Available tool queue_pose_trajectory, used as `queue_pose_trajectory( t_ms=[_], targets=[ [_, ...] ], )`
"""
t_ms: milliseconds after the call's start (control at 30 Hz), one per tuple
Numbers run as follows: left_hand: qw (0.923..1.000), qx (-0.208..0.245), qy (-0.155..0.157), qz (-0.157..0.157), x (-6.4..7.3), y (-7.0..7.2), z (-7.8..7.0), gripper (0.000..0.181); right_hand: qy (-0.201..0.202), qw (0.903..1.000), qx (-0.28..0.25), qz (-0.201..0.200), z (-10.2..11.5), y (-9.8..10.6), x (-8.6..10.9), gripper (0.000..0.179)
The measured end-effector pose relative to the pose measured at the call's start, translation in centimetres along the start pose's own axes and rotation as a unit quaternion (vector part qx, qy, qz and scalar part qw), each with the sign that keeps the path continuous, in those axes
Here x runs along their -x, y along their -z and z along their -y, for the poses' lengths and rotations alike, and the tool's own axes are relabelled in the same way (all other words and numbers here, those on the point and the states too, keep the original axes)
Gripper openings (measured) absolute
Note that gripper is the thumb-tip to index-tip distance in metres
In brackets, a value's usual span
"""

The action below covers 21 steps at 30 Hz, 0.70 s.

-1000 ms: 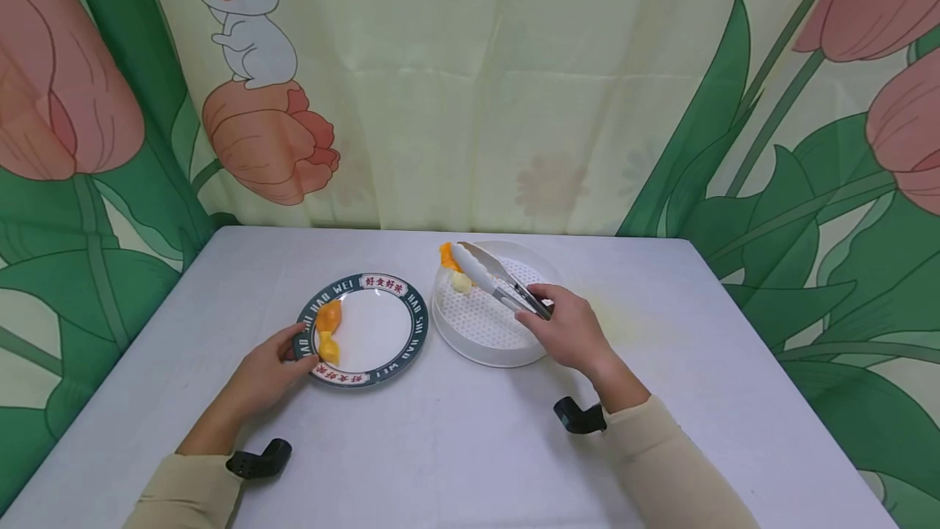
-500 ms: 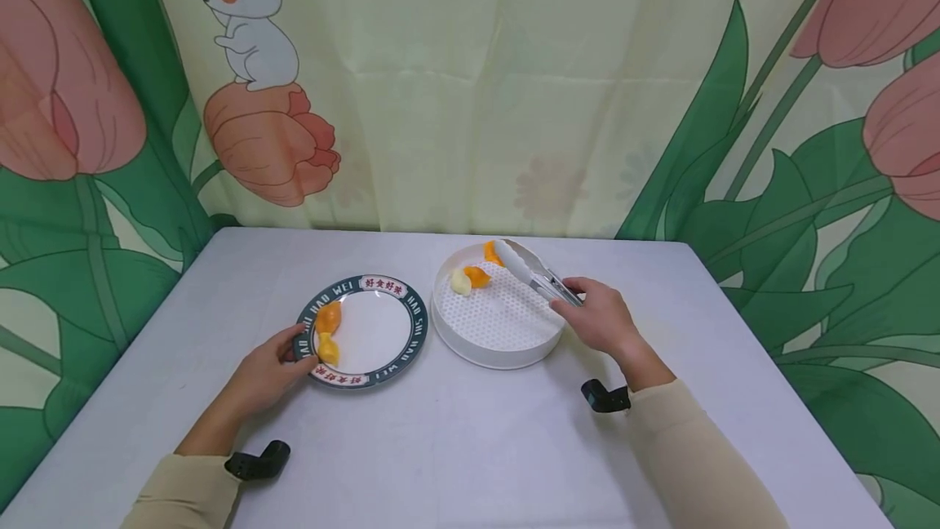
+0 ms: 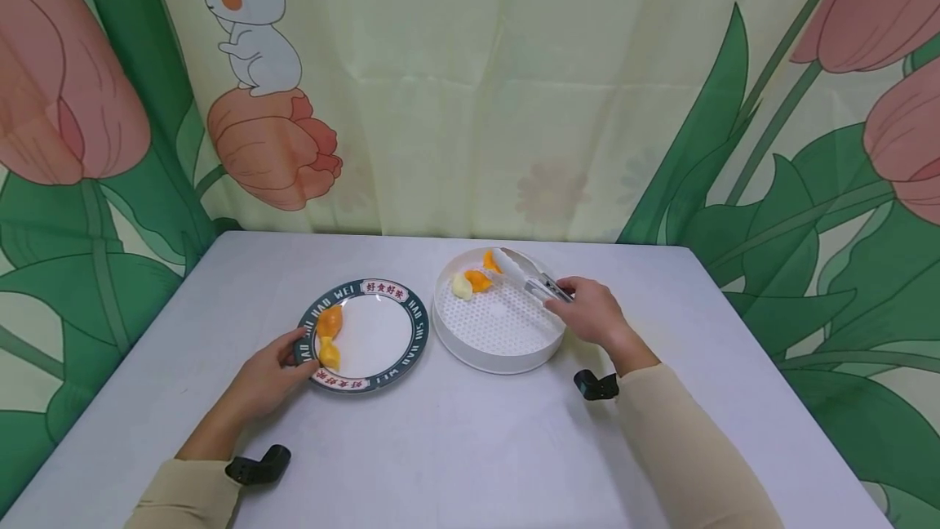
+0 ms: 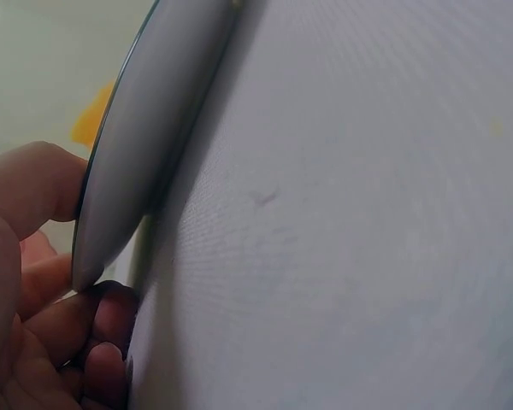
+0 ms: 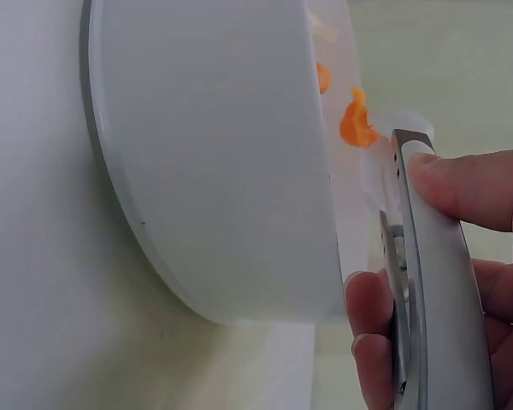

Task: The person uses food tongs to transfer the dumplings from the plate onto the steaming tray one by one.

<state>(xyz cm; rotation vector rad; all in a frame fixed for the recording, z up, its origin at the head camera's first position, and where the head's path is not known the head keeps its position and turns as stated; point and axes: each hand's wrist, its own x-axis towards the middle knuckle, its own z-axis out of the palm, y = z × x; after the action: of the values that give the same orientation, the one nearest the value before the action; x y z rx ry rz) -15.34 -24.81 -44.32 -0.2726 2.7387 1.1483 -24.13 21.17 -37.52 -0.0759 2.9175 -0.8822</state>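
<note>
Our left hand (image 3: 268,380) pinches the plate (image 3: 419,325) at its rim; our right hand (image 3: 593,314) grips the tongs (image 3: 539,282), tips at the orange piece (image 3: 489,261) inside the white tray (image 3: 499,362), far side. We should work low and gently, sparing the two pieces (image 3: 478,281) beside it.

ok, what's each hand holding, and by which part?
Left hand: plate, left side of the rim. Right hand: tongs, by the metal arms. Can't tell whether they grip the orange piece.

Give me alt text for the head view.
A right hand holds tongs to an orange piece at a white tray containing a second orange piece and a pale piece; a left hand grips a plate bearing two yellow-orange pieces.
</note>
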Motion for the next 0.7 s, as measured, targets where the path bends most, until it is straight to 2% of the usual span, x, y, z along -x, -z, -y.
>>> queue_pose_trajectory(
  t_ms=[333,700],
  targets=[
    [1.0,0.006,-0.006,0.0,0.1,0.0,0.1,0.079,-0.001,0.9982,0.058,0.012,1.2,-0.4,-0.6,0.058],
    [0.9999,0.0,-0.011,-0.003,0.1,-0.1,0.1,0.078,0.0,0.9971,0.076,0.009,1.4,-0.6,-0.8,0.058]
  ],
)
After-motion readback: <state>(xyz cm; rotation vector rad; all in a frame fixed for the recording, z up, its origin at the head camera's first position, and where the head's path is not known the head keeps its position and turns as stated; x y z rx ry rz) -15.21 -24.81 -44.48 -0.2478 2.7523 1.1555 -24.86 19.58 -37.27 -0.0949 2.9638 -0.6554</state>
